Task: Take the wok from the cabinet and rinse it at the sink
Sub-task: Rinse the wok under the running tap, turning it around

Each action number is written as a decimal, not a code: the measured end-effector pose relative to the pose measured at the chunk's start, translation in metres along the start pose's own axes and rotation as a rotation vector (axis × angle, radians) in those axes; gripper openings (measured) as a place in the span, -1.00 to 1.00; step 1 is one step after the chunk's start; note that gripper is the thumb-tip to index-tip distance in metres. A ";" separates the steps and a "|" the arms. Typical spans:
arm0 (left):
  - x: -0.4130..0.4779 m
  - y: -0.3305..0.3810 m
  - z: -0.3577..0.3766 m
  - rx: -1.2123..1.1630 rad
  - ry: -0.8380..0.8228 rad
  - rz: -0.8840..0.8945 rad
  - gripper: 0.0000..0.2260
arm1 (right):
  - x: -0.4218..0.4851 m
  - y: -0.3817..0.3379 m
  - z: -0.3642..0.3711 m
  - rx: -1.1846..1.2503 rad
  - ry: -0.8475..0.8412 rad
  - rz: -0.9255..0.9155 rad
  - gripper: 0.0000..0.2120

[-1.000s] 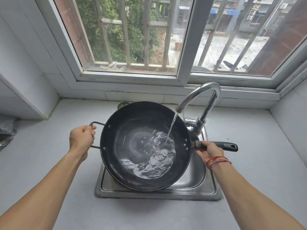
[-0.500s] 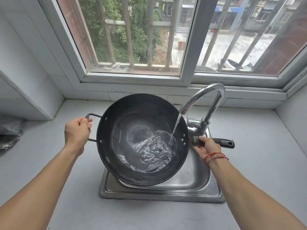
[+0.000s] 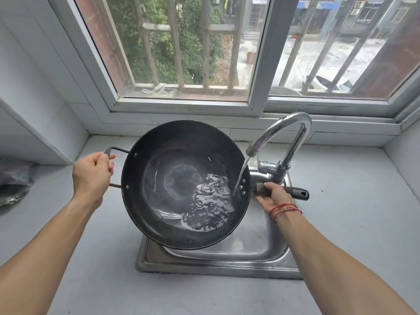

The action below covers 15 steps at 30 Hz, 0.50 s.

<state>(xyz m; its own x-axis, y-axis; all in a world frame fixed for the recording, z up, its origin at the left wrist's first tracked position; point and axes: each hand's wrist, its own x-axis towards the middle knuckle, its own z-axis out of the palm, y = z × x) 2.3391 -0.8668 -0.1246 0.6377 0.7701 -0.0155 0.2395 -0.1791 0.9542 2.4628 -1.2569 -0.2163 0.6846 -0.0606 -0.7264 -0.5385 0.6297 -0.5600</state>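
**Wok held tilted over the sink beneath a running tap.**

The steel sink [image 3: 227, 267] is set into the grey table [image 3: 91, 258]. Above its basin the dark wok [image 3: 172, 160] is held clear of the table and tilted, its near-right side lowest, where water pools. The left hand [image 3: 93, 176] has its fingers curled round the wire loop handle [image 3: 116, 151] on the wok's left. The right hand [image 3: 276, 196], with a red cord [image 3: 284, 209] at the wrist, grips the long black handle [image 3: 297, 193] just beside the wok's right rim. A thin stream of water [image 3: 241, 173] falls from the curved chrome tap [image 3: 284, 126] onto the wok's right inner wall. A crumpled grey cloth [image 3: 13, 185] lies at the table's left edge. Farthest, a barred window [image 3: 259, 53] spans the wall.
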 end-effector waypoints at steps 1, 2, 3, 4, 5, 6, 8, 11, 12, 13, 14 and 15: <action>0.000 0.000 -0.001 0.001 0.004 0.003 -0.70 | 0.001 0.001 0.001 -0.002 0.000 0.004 -0.87; 0.001 0.000 -0.003 0.004 0.006 0.006 -0.70 | 0.002 0.003 0.002 -0.007 -0.004 0.006 -0.87; 0.002 0.000 -0.004 0.007 0.008 0.009 -0.70 | 0.002 0.003 0.004 -0.014 -0.009 0.009 -0.88; 0.003 0.000 -0.006 0.011 0.011 0.011 -0.70 | 0.002 0.004 0.005 -0.021 -0.013 0.012 -0.88; 0.004 0.000 -0.007 0.012 0.016 0.012 -0.70 | 0.003 0.005 0.006 -0.027 -0.017 0.015 -0.88; 0.004 0.000 -0.008 0.012 0.022 0.013 -0.69 | 0.003 0.006 0.007 -0.031 -0.017 0.018 -0.89; 0.005 0.001 -0.010 0.008 0.028 0.014 -0.69 | 0.005 0.008 0.009 -0.031 -0.015 0.023 -0.89; 0.007 0.000 -0.015 0.011 0.033 0.014 -0.69 | 0.005 0.011 0.012 -0.040 -0.013 0.026 -0.89; 0.008 -0.001 -0.017 0.012 0.035 0.010 -0.69 | 0.005 0.012 0.013 -0.046 -0.014 0.025 -0.90; 0.008 -0.002 -0.019 0.012 0.040 0.008 -0.70 | 0.005 0.014 0.013 -0.048 -0.012 0.023 -0.89; 0.009 -0.003 -0.021 0.014 0.045 0.006 -0.70 | 0.005 0.015 0.013 -0.046 -0.010 0.020 -0.86; 0.009 -0.004 -0.022 0.017 0.047 0.004 -0.71 | 0.005 0.017 0.013 -0.044 -0.007 0.017 -0.80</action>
<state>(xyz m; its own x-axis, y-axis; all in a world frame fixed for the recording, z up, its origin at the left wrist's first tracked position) 2.3274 -0.8460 -0.1218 0.6035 0.7974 0.0030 0.2499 -0.1927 0.9489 2.4642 -1.2367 -0.2243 0.6783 -0.0445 -0.7334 -0.5713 0.5959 -0.5645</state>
